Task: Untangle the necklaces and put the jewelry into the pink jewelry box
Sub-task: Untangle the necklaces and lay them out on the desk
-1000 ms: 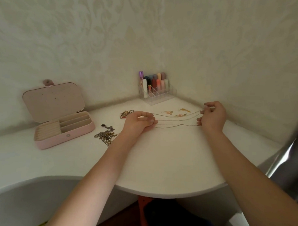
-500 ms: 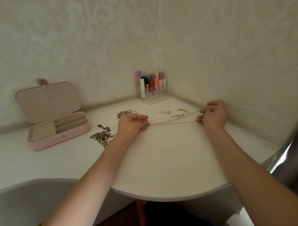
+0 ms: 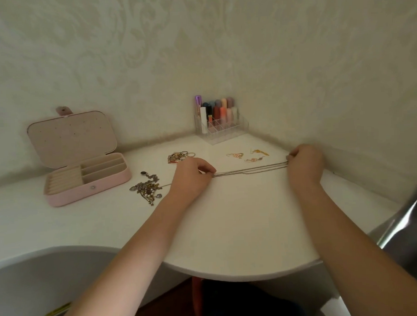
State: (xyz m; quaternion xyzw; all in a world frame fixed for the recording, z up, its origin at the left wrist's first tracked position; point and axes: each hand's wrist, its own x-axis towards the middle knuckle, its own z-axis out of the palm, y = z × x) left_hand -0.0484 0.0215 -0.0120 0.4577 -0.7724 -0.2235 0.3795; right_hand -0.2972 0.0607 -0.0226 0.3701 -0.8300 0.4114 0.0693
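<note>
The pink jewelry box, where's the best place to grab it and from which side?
Grip the pink jewelry box by its low base, across the short ends, coming from above and in front. The lid stands open at the back, blocking that side.

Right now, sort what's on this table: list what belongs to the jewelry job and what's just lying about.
Job:
- chains, stretched between left hand and right hand
- tangled pile
- bracelet heap
- earrings
- pink box, open

Lying about:
- clear organizer with lipsticks, in the corner
</note>
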